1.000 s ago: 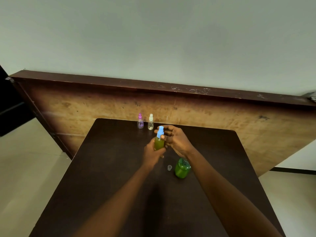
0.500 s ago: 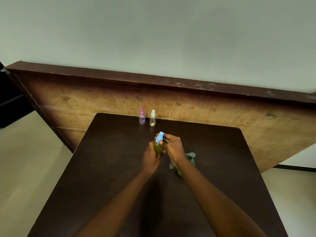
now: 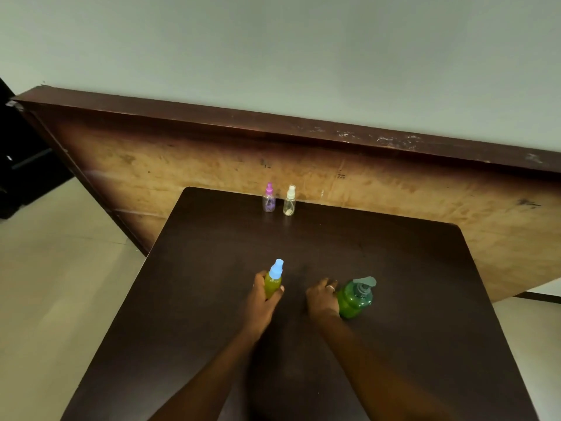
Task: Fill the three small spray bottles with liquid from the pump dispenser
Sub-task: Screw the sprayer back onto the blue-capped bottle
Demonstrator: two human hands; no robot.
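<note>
Dark table [image 3: 212, 299]; wooden board [image 3: 182, 165] behind, against wall [image 3: 273, 50]; tiled floor [image 3: 45, 284].

bare table [image 3: 349, 247] mid-span, two bottles [image 3: 269, 202] at far edge

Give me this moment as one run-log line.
left hand grips green-filled blue-capped bottle | right hand low beside pump dispenser | purple-capped bottle, white-capped bottle upright, far end
</note>
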